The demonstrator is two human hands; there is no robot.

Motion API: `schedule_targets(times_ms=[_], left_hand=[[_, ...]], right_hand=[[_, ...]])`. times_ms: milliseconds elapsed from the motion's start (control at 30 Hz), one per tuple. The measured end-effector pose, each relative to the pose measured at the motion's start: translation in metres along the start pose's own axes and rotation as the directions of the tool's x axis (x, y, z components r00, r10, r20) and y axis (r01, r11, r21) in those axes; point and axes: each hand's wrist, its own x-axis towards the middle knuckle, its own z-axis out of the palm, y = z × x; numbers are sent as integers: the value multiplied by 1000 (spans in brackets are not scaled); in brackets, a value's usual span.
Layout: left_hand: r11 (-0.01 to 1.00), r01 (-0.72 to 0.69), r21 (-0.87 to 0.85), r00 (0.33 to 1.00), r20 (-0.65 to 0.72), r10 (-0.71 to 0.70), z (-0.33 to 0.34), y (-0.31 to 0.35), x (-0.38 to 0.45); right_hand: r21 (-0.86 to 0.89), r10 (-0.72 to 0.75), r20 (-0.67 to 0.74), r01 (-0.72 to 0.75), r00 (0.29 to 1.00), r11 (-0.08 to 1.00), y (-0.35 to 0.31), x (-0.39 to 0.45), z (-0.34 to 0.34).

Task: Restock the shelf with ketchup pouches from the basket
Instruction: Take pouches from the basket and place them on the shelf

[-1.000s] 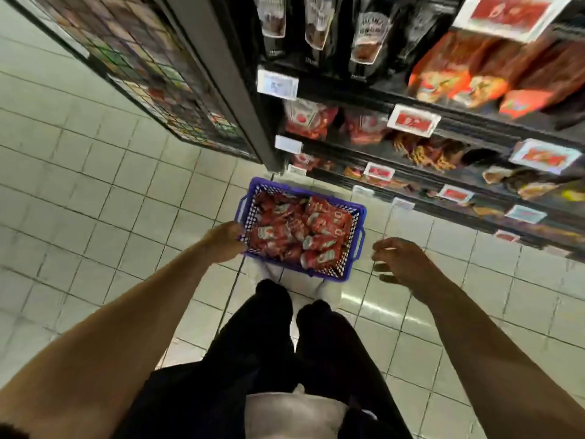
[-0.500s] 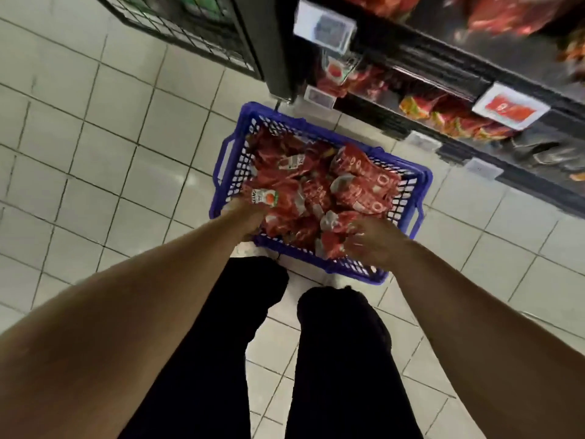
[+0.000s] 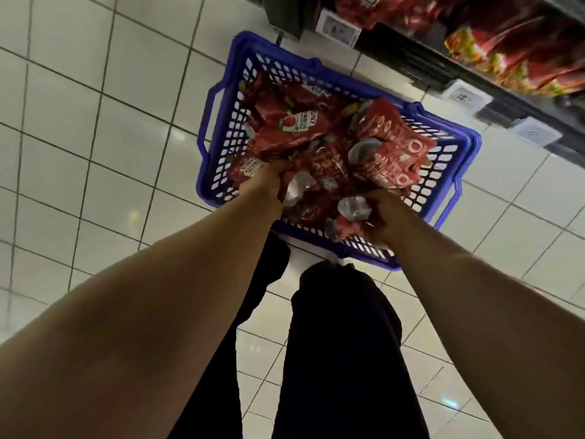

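Hands work the near end of the blue basket [image 3: 218,144], which stands on the tiled floor [image 3: 95,153] just below the shelf [image 3: 474,74]. The left hand [image 3: 264,185] has its fingers sunk among red ketchup pouches [image 3: 316,144]; the right hand [image 3: 384,217] curls round the pouches at the near rim, likely gathering 2 handfuls. Against 0.5 s ago, both hands sit deeper in the pile, and the pouches beyond them look bunched up.

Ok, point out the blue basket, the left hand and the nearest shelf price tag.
blue basket [image 3: 218,144]: head view, left wall.
left hand [image 3: 262,185]: head view, back of hand.
shelf price tag [image 3: 338,26]: head view, tag face.
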Motion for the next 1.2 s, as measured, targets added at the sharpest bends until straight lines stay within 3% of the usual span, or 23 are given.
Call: schedule_targets(times_ms=[100,167,267,367,467,600,667,733,833,1000,1200], left_hand=[[1000,19,6,987,161,-19,-21,-19,-23],[999,31,-18,975,221,-26,-27,-30,-57],[999,-21,-38,960,277,31,-28,-35,-114],[970,-235,61,922,331,202,-25,-34,-186],[866,-458,202,849,389,358,-19,-22,-268],[731,-662,166,702,480,526,-8,-2,-371],[641,-754,146,616,498,610,1,5,-423],[522,-838,161,527,488,696,17,7,-469],[377,-917,132,393,467,792,46,0,-532],[392,-920,22,370,387,845,72,-18,-607],[310,-950,-46,272,368,889,79,-19,-672]], right_hand=[[290,-3,56,-14,998,957,18,-45,-25],[329,-9,112,-28,994,944,27,-85,-38],[143,-106,122,88,987,986,35,-149,-40],[-47,-326,116,333,938,942,33,-224,-29],[-190,-493,119,508,862,840,22,-310,-21],[-115,-628,253,668,736,735,6,-409,-24],[1,-688,361,737,630,676,0,-459,-27],[-15,-781,404,858,476,514,-4,-502,-29],[-102,-911,297,958,287,269,-2,-560,-32],[-319,-948,301,948,99,-3,-1,-640,-46],[-587,-866,418,809,274,-27,-5,-721,-53]])
